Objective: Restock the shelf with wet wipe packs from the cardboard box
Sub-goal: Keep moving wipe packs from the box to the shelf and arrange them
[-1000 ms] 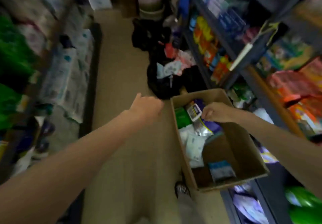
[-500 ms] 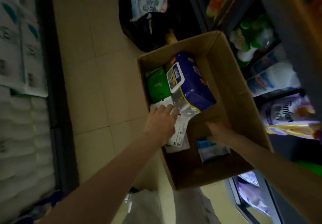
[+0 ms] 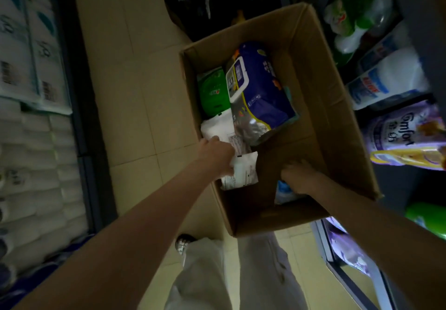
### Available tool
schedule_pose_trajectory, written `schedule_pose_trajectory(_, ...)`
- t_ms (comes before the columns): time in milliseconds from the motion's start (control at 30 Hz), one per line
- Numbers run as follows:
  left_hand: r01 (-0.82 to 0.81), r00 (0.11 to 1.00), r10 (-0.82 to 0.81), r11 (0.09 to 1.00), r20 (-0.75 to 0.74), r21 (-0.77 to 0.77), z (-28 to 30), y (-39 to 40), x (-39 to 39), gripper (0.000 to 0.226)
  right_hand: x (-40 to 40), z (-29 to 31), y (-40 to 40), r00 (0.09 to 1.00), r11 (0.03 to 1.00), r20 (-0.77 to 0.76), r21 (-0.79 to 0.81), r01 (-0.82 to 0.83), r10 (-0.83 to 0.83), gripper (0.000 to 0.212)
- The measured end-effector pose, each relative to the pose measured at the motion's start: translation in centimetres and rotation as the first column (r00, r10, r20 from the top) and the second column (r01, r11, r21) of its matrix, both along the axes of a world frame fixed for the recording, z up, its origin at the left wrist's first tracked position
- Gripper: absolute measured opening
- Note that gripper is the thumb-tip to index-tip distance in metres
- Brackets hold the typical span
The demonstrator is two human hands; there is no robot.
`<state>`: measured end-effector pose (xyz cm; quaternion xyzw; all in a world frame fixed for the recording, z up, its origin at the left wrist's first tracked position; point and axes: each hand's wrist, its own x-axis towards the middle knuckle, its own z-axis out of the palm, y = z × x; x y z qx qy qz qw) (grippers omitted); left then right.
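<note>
Along the left edge stand stacked white packs of paper rolls [image 3: 29, 164] on a dark shelf, with the beige tiled floor [image 3: 135, 92] beside them. The left hand [image 3: 218, 155] reaches down into the open brown cardboard box [image 3: 321, 107] at its left wall; its fingers are curled down onto a flat white wet wipe pack with small print [image 3: 243, 173], and the knuckles face the camera, so the fingertips themselves are hidden and how firmly they grip cannot be told. A second white soft pack [image 3: 216, 128] lies just beyond the hand against the same wall. Farther back in the box a green wet wipe pack [image 3: 213, 92] stands by the left wall, and a large dark blue wet wipe pack with a white flip lid [image 3: 263, 87] leans touching it, its silvery end pointing toward the hands. The right hand [image 3: 298, 177] is lower in the box near the bare cardboard bottom, fingers bent over a small light blue and white pack [image 3: 283, 190], covering most of it; whether the pack is pinched or only touched cannot be told. Below the box show the person's pale grey trousers [image 3: 241, 273] and a shoe [image 3: 183, 242]. To the right, the shelf unit holds a purple Comfort refill pouch [image 3: 400, 135], white and blue pouches [image 3: 386, 78] and green-capped bottles [image 3: 354, 3]
</note>
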<state>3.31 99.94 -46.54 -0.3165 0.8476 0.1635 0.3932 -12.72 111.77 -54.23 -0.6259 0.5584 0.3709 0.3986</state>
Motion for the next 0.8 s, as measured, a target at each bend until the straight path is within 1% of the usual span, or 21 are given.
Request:
schedule_pose_trajectory(67, -0.084, 0.996, 0.084, 0.996, -0.027, 0.011, 2.5, -1.2, 0.4, 0.047, -1.2, 3.4, -2.5, 0.992, 0.992, 0.068, 0.076, 0.102, -0.107, 0.038)
schedule_pose_trajectory(133, -0.164, 0.983, 0.16, 0.986, -0.087, -0.042, 6.3, -3.3, 1.1, 0.049, -1.9, 8.5, -6.1, 0.961, 0.958, 0.131, 0.183, 0.219, -0.244, 0.035)
schedule_pose_trajectory(167, -0.226, 0.967, 0.218, 0.973, -0.131, -0.05, 8.4, -4.6, 1.7, 0.049, -1.9, 11.4, -7.9, 0.926, 0.929, 0.171, 0.218, 0.298, -0.337, 0.028)
schedule_pose_trajectory(200, -0.307, 0.936, 0.296, 0.951, -0.189, -0.032, 10.6, -6.0, 2.5, 0.048, -1.6, 14.3, -9.6, 0.858, 0.879, 0.231, 0.255, 0.402, -0.459, 0.021)
schedule_pose_trajectory(233, -0.394, 0.89, 0.384, 0.919, -0.246, 0.007, 13.0, -7.5, 3.7, 0.046, -1.1, 17.4, -11.0, 0.742, 0.8, 0.307, 0.31, 0.514, -0.596, 0.018)
schedule_pose_trajectory(267, -0.476, 0.831, 0.468, 0.878, -0.301, 0.051, 15.6, -8.8, 5.2, 0.042, -0.3, 20.3, -12.3, 0.576, 0.698, 0.396, 0.377, 0.608, -0.716, 0.019)
schedule_pose_trajectory(300, -0.551, 0.762, 0.547, 0.829, -0.346, 0.097, 18.2, -9.9, 7.0, 0.039, 0.7, 23.1, -13.5, 0.406, 0.621, 0.494, 0.427, 0.657, -0.769, 0.024)
schedule_pose_trajectory(333, -0.617, 0.679, 0.616, 0.773, -0.399, 0.144, 20.7, -10.6, 9.0, 0.037, 1.9, 25.9, -14.5, 0.255, 0.58, 0.592, 0.458, 0.674, -0.764, 0.028)
schedule_pose_trajectory(400, -0.718, 0.497, 0.703, 0.662, -0.509, 0.214, 25.5, -11.3, 13.6, 0.03, 5.7, 31.4, -16.2, 0.009, 0.575, 0.753, 0.494, 0.652, -0.658, 0.034)
schedule_pose_trajectory(433, -0.761, 0.396, 0.731, 0.6, -0.556, 0.248, 27.7, -11.3, 16.4, 0.025, 8.1, 33.7, -16.9, -0.092, 0.583, 0.796, 0.511, 0.631, -0.598, 0.035)
schedule_pose_trajectory(467, -0.797, 0.281, 0.754, 0.528, -0.594, 0.293, 29.8, -11.2, 19.2, 0.02, 10.6, 36.1, -17.5, -0.174, 0.589, 0.812, 0.534, 0.607, -0.557, 0.035)
schedule_pose_trajectory(500, -0.819, 0.168, 0.771, 0.456, -0.615, 0.348, 31.8, -11.0, 22.0, 0.018, 13.1, 38.3, -18.1, -0.247, 0.592, 0.806, 0.57, 0.57, -0.537, 0.041)
schedule_pose_trajectory(533, -0.827, 0.059, 0.771, 0.393, -0.634, 0.402, 33.9, -10.6, 25.2, 0.016, 15.7, 40.4, -18.7, -0.295, 0.62, 0.803, 0.59, 0.517, -0.517, 0.052)
schedule_pose_trajectory(567, -0.823, -0.052, 0.756, 0.338, -0.653, 0.457, 36.1, -10.0, 28.4, 0.015, 18.6, 42.5, -19.1, -0.303, 0.659, 0.807, 0.589, 0.467, -0.507, 0.06)
schedule_pose_trajectory(600, -0.806, -0.172, 0.722, 0.287, -0.67, 0.517, 38.5, -9.1, 31.6, 0.014, 21.6, 44.7, -19.4, -0.275, 0.708, 0.831, 0.556, 0.436, -0.483, 0.058)
schedule_pose_trajectory(633, -0.776, -0.297, 0.673, 0.244, -0.678, 0.582, 40.9, -8.2, 34.7, 0.014, 24.8, 46.8, -19.6, -0.228, 0.754, 0.862, 0.506, 0.418, -0.452, 0.053)
schedule_pose_trajectory(667, -0.74, -0.407, 0.604, 0.222, -0.685, 0.635, 43.1, -7.2, 37.5, 0.017, 28.0, 48.7, -19.6, -0.161, 0.792, 0.908, 0.416, 0.447, -0.387, 0.049)
schedule_pose_trajectory(700, -0.709, -0.49, 0.526, 0.224, -0.695, 0.669, 45.4, -6.2, 40.1, 0.022, 31.2, 50.7, -19.6, -0.07, 0.819, 0.958, 0.276, 0.503, -0.279, 0.044)
schedule_pose_trajectory(733, -0.695, -0.543, 0.445, 0.237, -0.712, 0.678, 47.5, -5.2, 42.6, 0.025, 34.5, 52.4, -19.6, 0.023, 0.813, 0.99, 0.098, 0.574, -0.136, 0.035)
schedule_pose_trajectory(767, -0.704, -0.572, 0.361, 0.245, -0.736, 0.667, 49.4, -4.3, 44.9, 0.026, 37.5, 53.9, -19.5, 0.078, 0.775, 0.997, -0.057, 0.629, 0.01, 0.024)
schedule_pose_trajectory(800, -0.724, -0.583, 0.278, 0.25, -0.764, 0.643, 51.3, -3.2, 47.0, 0.027, 40.4, 55.3, -19.5, 0.108, 0.733, 0.985, -0.17, 0.658, 0.131, 0.015)
